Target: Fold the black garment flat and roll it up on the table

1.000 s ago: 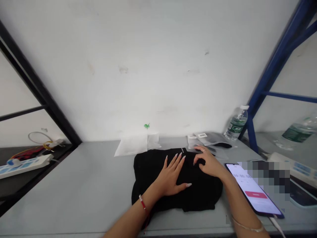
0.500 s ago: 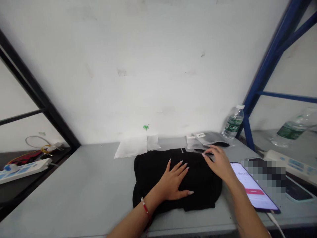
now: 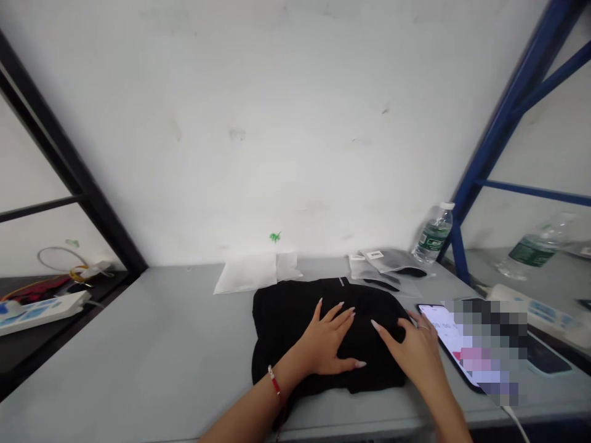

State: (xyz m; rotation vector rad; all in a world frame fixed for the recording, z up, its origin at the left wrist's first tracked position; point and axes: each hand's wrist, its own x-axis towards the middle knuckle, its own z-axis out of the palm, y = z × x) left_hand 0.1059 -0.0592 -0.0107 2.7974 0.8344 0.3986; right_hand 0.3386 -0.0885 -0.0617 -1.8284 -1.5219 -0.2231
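The left hand (image 3: 324,344) lies flat, palm down, on a folded black garment (image 3: 295,326), with its fingers spread and its long pale nails showing. It presses on the cloth and grips nothing. A red cord bracelet (image 3: 276,384) circles its wrist. The right hand (image 3: 413,351) rests on the garment's right side, open, with slightly curved fingers and a ring (image 3: 422,327). It isn't pinching the cloth, and its outer edge lies just beside a phone (image 3: 436,326).

The garment sits near the back of a grey surface (image 3: 138,351), a little right of centre, with a small pale label (image 3: 342,281) at its top edge. Its far edge touches or overlaps a white packet (image 3: 244,274) and the clear bags (image 3: 369,269), though the exact contact is hard to tell. A grey bag (image 3: 392,258) lies just behind those, against the wall (image 3: 277,123). A water bottle (image 3: 431,234) stands upright at the back right corner, near the blue metal frame (image 3: 508,129).

The phone's lit screen is partly covered by a pixelated patch. A white power strip (image 3: 41,314) lies on a dark shelf to the left, near tangled wires (image 3: 46,283), and another power strip (image 3: 530,311) lies to the right.
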